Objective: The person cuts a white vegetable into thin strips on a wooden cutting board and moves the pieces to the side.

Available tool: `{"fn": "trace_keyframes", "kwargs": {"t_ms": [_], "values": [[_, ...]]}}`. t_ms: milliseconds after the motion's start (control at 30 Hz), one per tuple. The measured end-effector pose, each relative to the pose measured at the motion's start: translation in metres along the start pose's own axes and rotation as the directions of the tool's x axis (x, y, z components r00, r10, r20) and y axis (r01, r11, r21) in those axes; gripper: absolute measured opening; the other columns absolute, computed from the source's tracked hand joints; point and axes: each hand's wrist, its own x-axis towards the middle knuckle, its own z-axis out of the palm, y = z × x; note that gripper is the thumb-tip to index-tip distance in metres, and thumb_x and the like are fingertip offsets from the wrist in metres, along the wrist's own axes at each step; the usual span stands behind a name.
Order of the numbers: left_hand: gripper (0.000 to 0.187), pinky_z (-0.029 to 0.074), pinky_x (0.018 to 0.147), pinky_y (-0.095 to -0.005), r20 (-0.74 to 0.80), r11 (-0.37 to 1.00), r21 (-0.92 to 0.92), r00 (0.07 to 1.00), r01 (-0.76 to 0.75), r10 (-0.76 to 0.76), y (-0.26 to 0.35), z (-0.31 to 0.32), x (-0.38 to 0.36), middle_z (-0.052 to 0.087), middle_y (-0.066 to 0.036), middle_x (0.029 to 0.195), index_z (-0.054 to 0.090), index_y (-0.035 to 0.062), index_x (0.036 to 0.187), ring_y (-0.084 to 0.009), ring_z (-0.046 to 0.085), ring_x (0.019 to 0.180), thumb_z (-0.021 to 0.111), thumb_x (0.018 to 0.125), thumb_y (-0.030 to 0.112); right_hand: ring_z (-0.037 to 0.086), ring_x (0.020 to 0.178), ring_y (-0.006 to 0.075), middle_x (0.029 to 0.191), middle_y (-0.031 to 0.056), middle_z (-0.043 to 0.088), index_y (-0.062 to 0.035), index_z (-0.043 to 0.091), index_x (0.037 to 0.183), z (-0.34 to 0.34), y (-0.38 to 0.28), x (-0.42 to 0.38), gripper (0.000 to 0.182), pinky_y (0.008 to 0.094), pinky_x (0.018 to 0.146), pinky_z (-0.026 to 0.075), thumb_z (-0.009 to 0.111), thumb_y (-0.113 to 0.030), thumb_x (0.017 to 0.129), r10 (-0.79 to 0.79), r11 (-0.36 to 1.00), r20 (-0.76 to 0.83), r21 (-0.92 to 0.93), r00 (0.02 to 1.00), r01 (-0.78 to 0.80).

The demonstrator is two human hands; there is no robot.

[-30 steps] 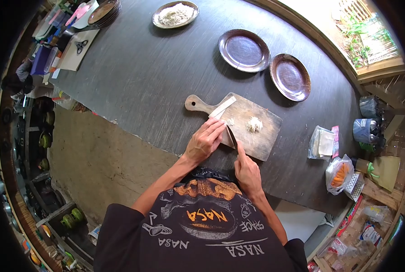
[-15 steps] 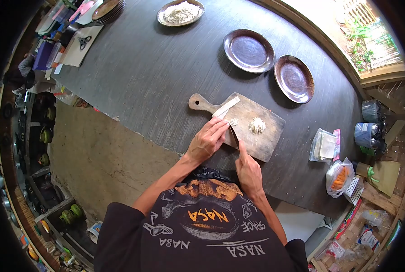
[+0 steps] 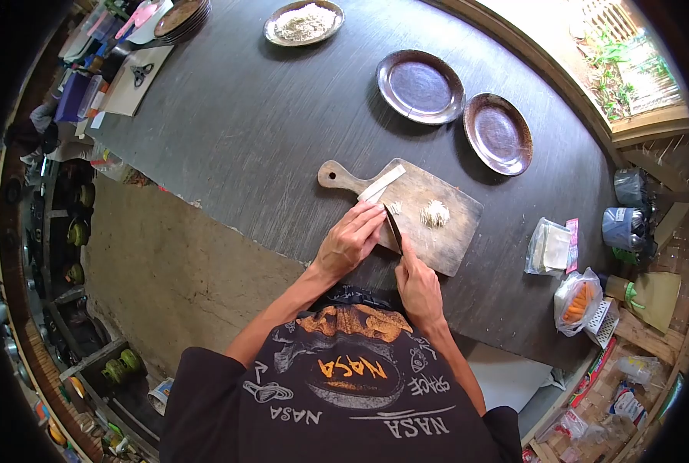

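A wooden cutting board [image 3: 452,239] with a round handle lies near the table's front edge. My left hand [image 3: 352,238] presses a pale, flat strip [image 3: 383,183] against its left part, fingertips curled on the strip's near end. Wrapped round a knife handle, my right hand [image 3: 419,284] keeps the dark knife blade [image 3: 393,228] right beside those fingertips. A few thin pale shreds [image 3: 394,207] lie just past the blade. Farther right on the board sits a small heap of similar shreds [image 3: 435,214]. My fingers hide the strip's near end.
Two brown plates [image 3: 421,86] [image 3: 498,134] stand beyond the board. A plate of pale shreds or flour-like stuff [image 3: 306,23] is at the far edge. To the right lie a plastic packet [image 3: 549,247], a bag of carrots [image 3: 579,302] and a grater [image 3: 603,322]. Scissors [image 3: 141,74] rest at left.
The knife and my right hand have shifted slightly left, toward my left fingertips. My left hand stays on the strip. The whole view has drifted a little.
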Motion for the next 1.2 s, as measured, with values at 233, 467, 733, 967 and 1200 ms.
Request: {"fn": "trace_keyframes", "kwargs": {"t_ms": [233,467,733,967,1200], "values": [[0.033,0.052,0.111,-0.0416,0.004,1.000,-0.011,1.000,0.018,-0.018,-0.001,0.001,-0.004,0.071,-0.013,0.129,0.072,-0.0010,0.123,-0.0305,0.063,0.128,0.073,0.091,0.001,0.070,0.080,0.0450,0.089,0.0259,0.069,-0.0108,0.040,0.160,-0.002,0.009,-0.015,0.066,0.0558,0.072,0.054,0.060,-0.008,0.097,0.023,1.000,0.040,0.010,0.999,-0.024],[0.033,0.051,0.112,-0.0416,0.001,1.000,-0.018,1.000,0.008,-0.008,-0.002,0.002,-0.004,0.071,-0.013,0.130,0.071,-0.0009,0.124,-0.0303,0.063,0.129,0.073,0.091,0.001,0.070,0.081,0.0456,0.088,0.0260,0.069,-0.0109,0.038,0.160,0.002,0.006,-0.006,0.065,0.0558,0.073,0.054,0.059,-0.009,0.098,0.004,1.000,0.018,0.022,1.000,-0.005],[0.033,0.052,0.112,-0.0419,-0.002,0.999,-0.027,1.000,0.029,-0.029,0.001,0.000,-0.003,0.071,-0.013,0.129,0.072,-0.0008,0.123,-0.0304,0.064,0.128,0.073,0.091,0.002,0.070,0.080,0.0450,0.088,0.0260,0.069,-0.0125,0.038,0.161,-0.007,-0.004,-0.007,0.066,0.0559,0.072,0.054,0.060,-0.010,0.098,0.064,0.997,0.070,-0.050,0.995,-0.061],[0.032,0.052,0.112,-0.0419,-0.004,1.000,-0.012,1.000,0.017,-0.017,-0.001,0.002,-0.005,0.072,-0.012,0.129,0.072,-0.0009,0.123,-0.0300,0.064,0.129,0.073,0.091,0.002,0.070,0.081,0.0435,0.087,0.0247,0.068,-0.0113,0.039,0.161,0.000,0.011,-0.016,0.066,0.0548,0.073,0.054,0.060,-0.009,0.098,0.016,1.000,0.043,0.022,0.999,-0.017],[0.031,0.052,0.111,-0.0421,-0.016,1.000,-0.024,1.000,0.015,-0.016,-0.001,0.001,-0.003,0.072,-0.013,0.128,0.072,-0.0013,0.122,-0.0305,0.064,0.128,0.073,0.091,0.001,0.070,0.078,0.0451,0.086,0.0255,0.068,-0.0101,0.038,0.160,0.004,0.005,-0.005,0.066,0.0557,0.072,0.054,0.060,-0.009,0.098,-0.024,1.000,0.014,0.020,1.000,0.024]]}}
